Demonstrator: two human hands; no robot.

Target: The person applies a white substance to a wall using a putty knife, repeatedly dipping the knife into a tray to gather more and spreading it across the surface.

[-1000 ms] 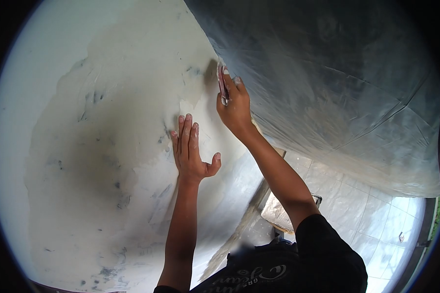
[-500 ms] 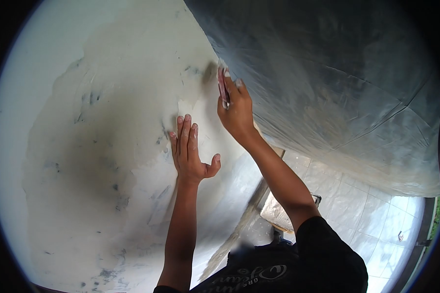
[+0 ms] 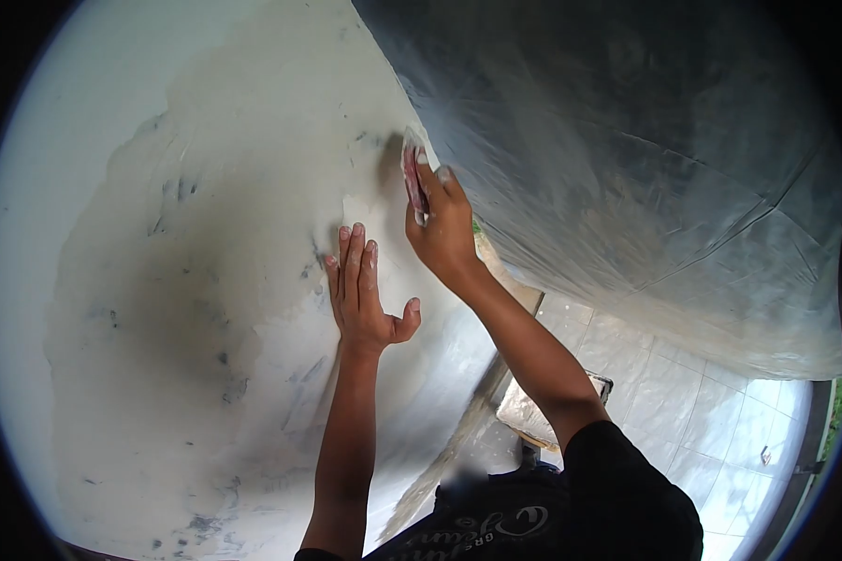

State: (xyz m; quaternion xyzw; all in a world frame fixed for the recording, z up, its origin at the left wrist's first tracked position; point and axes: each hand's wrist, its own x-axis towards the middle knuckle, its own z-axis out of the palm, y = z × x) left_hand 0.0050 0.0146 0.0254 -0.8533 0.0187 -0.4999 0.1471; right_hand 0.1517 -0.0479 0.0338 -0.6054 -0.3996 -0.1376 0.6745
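Plaster coats the wall point(image 3: 206, 280), grey-smudged in patches. The left hand point(image 3: 363, 290) lies flat against it, fingers straight and spread, holding nothing. The right hand point(image 3: 444, 229) is closed around a reddish scraper point(image 3: 412, 178), which is pressed to the wall just beside the edge of the plastic sheet point(image 3: 627, 159).

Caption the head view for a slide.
Right hand presses a small scraper to the patched wall beside plastic sheeting; left hand lies flat on it.

Left hand point(image 3: 365, 299) open and flat; right hand point(image 3: 440, 224) curled shut, raised higher
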